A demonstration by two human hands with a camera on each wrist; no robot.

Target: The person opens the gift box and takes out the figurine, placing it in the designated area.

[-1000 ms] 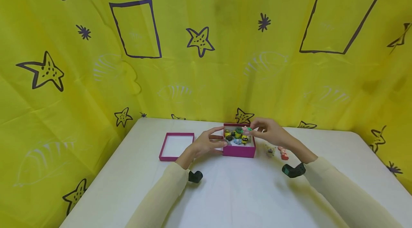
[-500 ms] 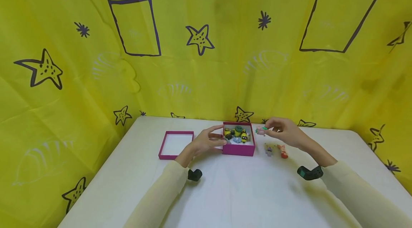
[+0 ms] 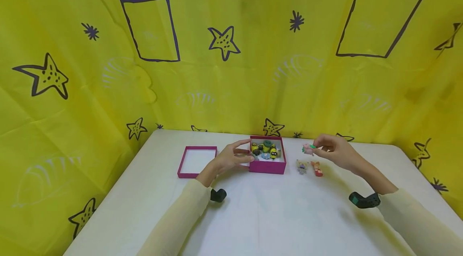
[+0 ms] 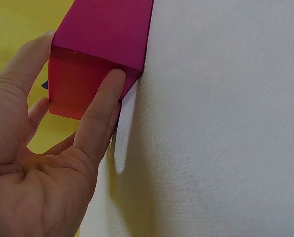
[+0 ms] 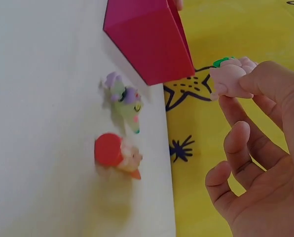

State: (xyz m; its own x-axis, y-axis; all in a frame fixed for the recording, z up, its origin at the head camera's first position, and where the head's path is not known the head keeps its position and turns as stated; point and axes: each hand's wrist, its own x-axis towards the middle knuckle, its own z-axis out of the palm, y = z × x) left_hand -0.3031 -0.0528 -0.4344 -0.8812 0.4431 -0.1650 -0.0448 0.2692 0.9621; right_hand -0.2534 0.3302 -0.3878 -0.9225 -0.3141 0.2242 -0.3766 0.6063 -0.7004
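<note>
A magenta box (image 3: 267, 167) without a lid holds several small figurines (image 3: 266, 149), some yellow, one blue. My left hand (image 3: 231, 159) touches its left side with spread, mostly straight fingers; the left wrist view shows fingertips (image 4: 116, 76) against the box wall (image 4: 95, 29). To the right of the box, my right hand (image 3: 336, 151) pinches a pink figurine (image 5: 231, 79) with a green part between thumb and fingers, above the table. Below it on the table are a grey-and-yellowish figurine (image 3: 302, 166) and a red-and-orange figurine (image 3: 317, 168), which looks tipped over in the right wrist view.
A shallow magenta lid (image 3: 197, 161) with a white inside lies left of the box. The white table (image 3: 253, 216) ends at a yellow curtain (image 3: 253, 87) printed with stars.
My right hand has carried the pink figurine out from over the box, away to the right. The left hand has stayed against the box.
</note>
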